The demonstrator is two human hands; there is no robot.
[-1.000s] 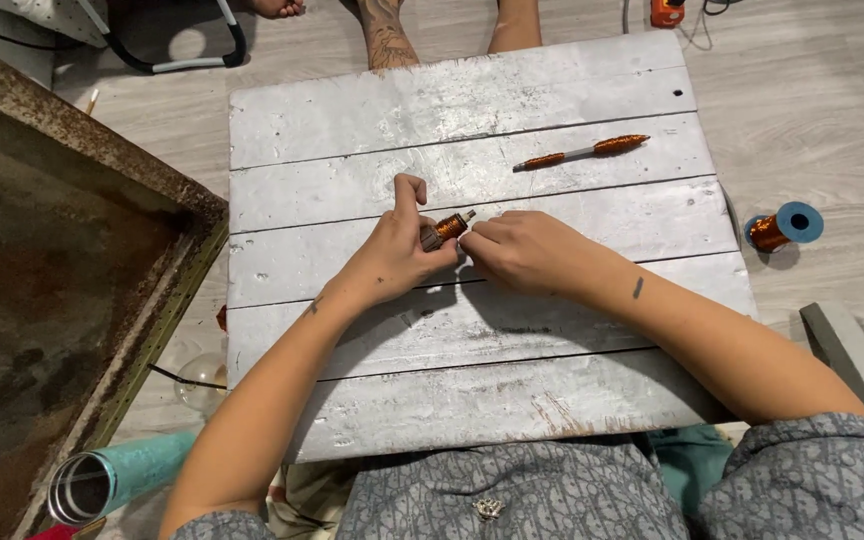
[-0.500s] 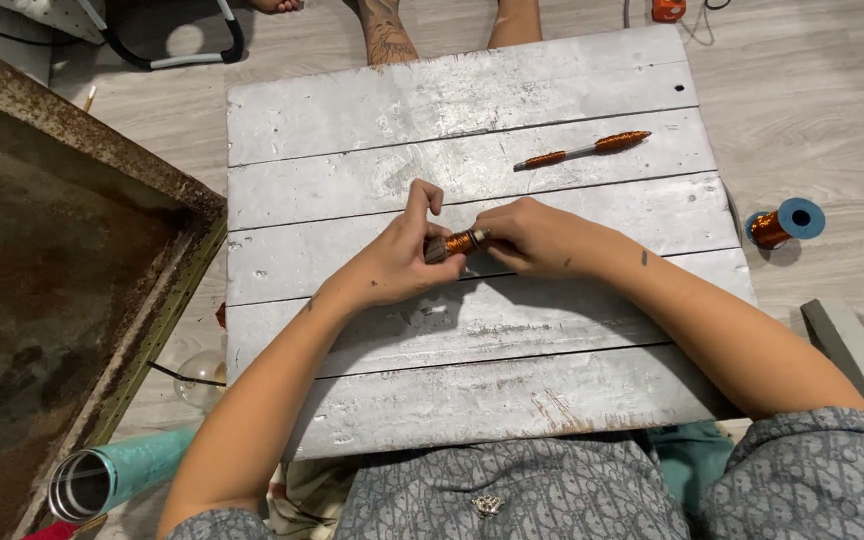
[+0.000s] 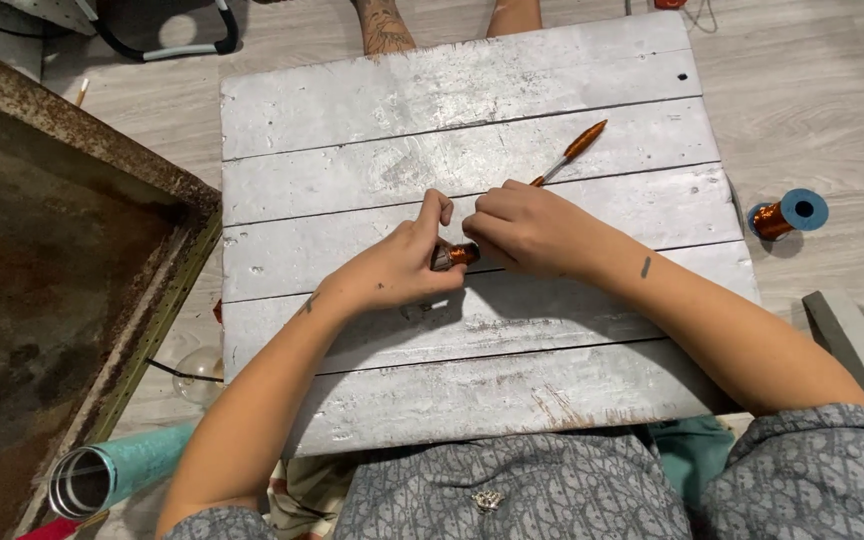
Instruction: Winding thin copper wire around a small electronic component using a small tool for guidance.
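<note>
While both hands meet over the white plank board [image 3: 372, 180], left hand [image 3: 402, 270] pinches a copper-wound stick [image 3: 455, 255] | right hand [image 3: 522, 228] grips its other end | step: winding, seemingly | next: steady hold, even tension | second wound stick [image 3: 574, 148] lies just beyond | copper wire spool [image 3: 788, 214] on floor, right.

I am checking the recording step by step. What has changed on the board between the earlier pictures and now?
Little changed. The left hand and right hand drew closer together around the small copper piece, so less of it shows; both kept hold of it. The copper-wrapped stick on the board, the wire spool on the floor and the teal roll stayed where they were.
</note>
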